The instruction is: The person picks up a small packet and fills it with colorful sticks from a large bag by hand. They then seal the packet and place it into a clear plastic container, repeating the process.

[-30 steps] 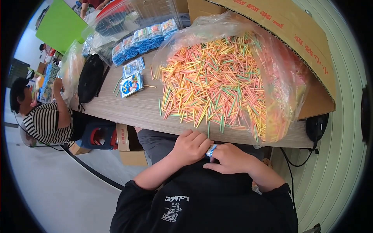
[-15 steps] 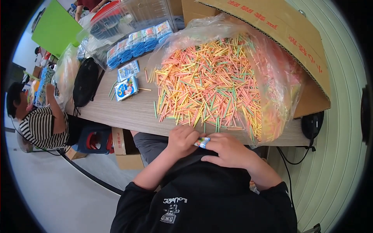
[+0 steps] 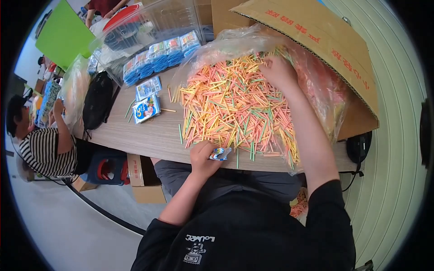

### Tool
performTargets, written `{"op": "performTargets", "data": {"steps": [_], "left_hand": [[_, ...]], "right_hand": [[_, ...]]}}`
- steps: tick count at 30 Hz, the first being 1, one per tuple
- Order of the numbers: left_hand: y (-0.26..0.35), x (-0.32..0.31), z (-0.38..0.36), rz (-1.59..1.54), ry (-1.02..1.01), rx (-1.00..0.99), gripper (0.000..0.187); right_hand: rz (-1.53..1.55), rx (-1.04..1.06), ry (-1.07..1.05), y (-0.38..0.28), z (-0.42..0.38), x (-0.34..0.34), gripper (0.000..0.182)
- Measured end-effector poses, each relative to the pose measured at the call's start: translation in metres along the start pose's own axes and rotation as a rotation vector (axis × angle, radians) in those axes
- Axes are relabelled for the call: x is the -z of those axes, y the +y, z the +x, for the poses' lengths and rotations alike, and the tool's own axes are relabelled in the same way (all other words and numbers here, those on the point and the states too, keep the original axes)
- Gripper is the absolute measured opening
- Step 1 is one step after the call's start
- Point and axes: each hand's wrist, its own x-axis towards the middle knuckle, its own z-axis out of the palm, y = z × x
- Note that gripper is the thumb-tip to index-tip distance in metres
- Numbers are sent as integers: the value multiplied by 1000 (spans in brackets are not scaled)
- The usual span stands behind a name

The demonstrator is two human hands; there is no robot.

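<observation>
Over the sticks point(image 3: 235, 104) right hand point(image 3: 278, 72) stretches, left hand point(image 3: 203, 156) grips packet point(image 3: 220, 154)

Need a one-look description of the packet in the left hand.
Start at the big heap of coloured sticks on the wooden table. At its near edge, the left hand pinches a small blue-and-white packet. Similar packets lie flat farther left; only this one is held.

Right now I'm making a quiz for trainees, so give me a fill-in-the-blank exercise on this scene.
The left hand holds a small ____ packet at the table edge.
The right hand reaches into the pile of coloured ____.
The pile lies on a clear plastic ____.
Behind the pile stands a ____ box.

Missing words: blue; sticks; bag; cardboard
</observation>
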Motion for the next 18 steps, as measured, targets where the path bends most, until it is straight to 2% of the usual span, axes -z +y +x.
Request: {"op": "performTargets", "data": {"steps": [2, 5, 10, 14, 18], "left_hand": [[1, 1, -3, 13, 9, -29, 24], [-1, -2, -3, 40, 33, -72, 24], [-1, -1, -5, 33, 36, -104, 24], [2, -2, -2, 39, 30, -111, 23], [1, -4, -3, 46, 35, -100, 22]], "right_hand": [[-8, -11, -19, -6, 29, 1, 47], [-354, -5, 12, -30, 53, 6, 45], [-282, 121, 81, -29, 90, -9, 44], [-475, -6, 106, -50, 98, -10, 43], [-604, -159, -60, -55, 118, -16, 47]]}}
